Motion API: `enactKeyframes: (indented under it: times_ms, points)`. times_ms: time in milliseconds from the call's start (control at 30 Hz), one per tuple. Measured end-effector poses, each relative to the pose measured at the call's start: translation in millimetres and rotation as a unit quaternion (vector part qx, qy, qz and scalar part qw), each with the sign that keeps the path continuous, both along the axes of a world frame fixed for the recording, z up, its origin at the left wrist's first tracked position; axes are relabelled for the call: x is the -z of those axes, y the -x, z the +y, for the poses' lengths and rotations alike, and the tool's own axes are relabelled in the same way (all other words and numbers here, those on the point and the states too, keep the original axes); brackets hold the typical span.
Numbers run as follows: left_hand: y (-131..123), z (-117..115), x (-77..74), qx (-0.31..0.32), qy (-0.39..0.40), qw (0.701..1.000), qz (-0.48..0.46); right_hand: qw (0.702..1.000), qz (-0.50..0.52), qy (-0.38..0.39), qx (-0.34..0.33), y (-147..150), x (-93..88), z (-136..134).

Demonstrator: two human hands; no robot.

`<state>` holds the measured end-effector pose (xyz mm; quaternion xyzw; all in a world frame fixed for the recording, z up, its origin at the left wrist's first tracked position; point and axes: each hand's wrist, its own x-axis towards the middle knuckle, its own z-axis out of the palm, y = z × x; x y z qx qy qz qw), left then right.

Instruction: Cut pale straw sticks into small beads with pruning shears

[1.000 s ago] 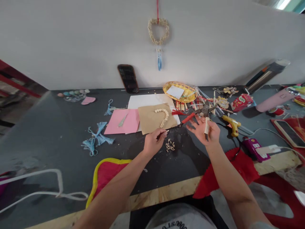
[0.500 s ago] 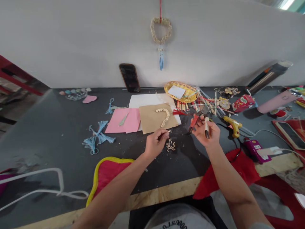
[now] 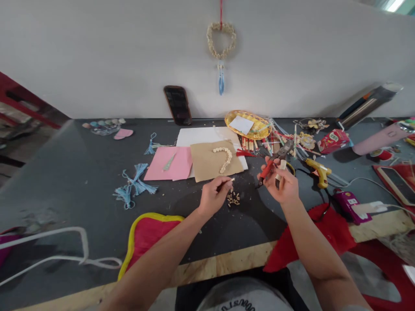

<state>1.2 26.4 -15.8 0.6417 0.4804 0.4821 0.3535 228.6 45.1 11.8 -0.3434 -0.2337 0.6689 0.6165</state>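
Observation:
Between the closed fingertips of my left hand [image 3: 213, 196] is a small pale cut piece [image 3: 232, 179]. Just below those fingers lies a loose pile of similar short pieces [image 3: 233, 199] on the dark table. My right hand [image 3: 285, 186] is closed around a pair of pliers [image 3: 267, 169] with a red handle and a pale, dark-tipped one; the metal jaws point up and away. Beyond my left hand, a curved row of pale pieces [image 3: 228, 160] sits on a brown paper sheet [image 3: 204, 162].
Blue tassels [image 3: 138, 179] and pink paper [image 3: 152, 170] lie left. A wicker basket [image 3: 264, 131] stands behind, a yellow glue gun [image 3: 320, 172] with its cord to the right. A phone [image 3: 177, 106] leans on the wall below a hanging heart-shaped ornament [image 3: 209, 41].
The pliers have turned in my right hand, so their jaws show more clearly, pointing away. My left hand, still pinching the small piece, has barely moved. The view has shifted slightly.

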Motion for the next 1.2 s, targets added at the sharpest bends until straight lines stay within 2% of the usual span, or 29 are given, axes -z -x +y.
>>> enactKeyframes:
  times_ms: [67,133,200,233,267,333,400,433,467,533,600,800,1200]
  points:
    - [3,6,1.8,-0.040,0.046,0.995,-0.083,0.999,-0.040,-0.010,-0.012,1,2.5,-1]
    - [5,12,3.2,-0.073,0.078,0.980,-0.171,0.991,-0.124,-0.041,-0.022,1,6.7,-2]
    - [7,18,4.0,-0.095,0.096,0.960,-0.245,0.957,-0.272,-0.099,-0.022,1,10.9,-2]
    - [8,20,4.0,-0.101,0.102,0.952,-0.271,0.921,-0.363,-0.138,-0.020,2,12.3,-3]
    - [8,21,3.9,-0.106,0.106,0.945,-0.289,0.873,-0.454,-0.177,-0.019,3,13.0,-4]
    - [8,22,3.5,-0.110,0.111,0.939,-0.305,0.753,-0.611,-0.241,-0.022,6,12.9,-6]
    - [8,20,3.3,-0.103,0.111,0.940,-0.305,0.642,-0.715,-0.275,-0.037,10,11.7,-9]
    - [7,19,3.2,-0.097,0.110,0.942,-0.302,0.598,-0.749,-0.282,-0.047,12,11.1,-11]
    - [7,18,3.3,-0.093,0.110,0.944,-0.296,0.563,-0.773,-0.287,-0.057,14,10.7,-12]
    - [6,16,3.4,-0.090,0.108,0.949,-0.283,0.522,-0.796,-0.299,-0.069,17,10.7,-14]
    - [5,15,3.5,-0.090,0.105,0.953,-0.271,0.507,-0.801,-0.309,-0.073,17,11.5,-15]
    - [5,14,4.4,-0.074,0.089,0.962,-0.248,0.491,-0.810,-0.310,-0.090,18,11.5,-17]
    - [4,8,4.7,-0.020,0.072,0.989,-0.125,0.490,-0.805,-0.325,-0.085,21,10.3,-19]
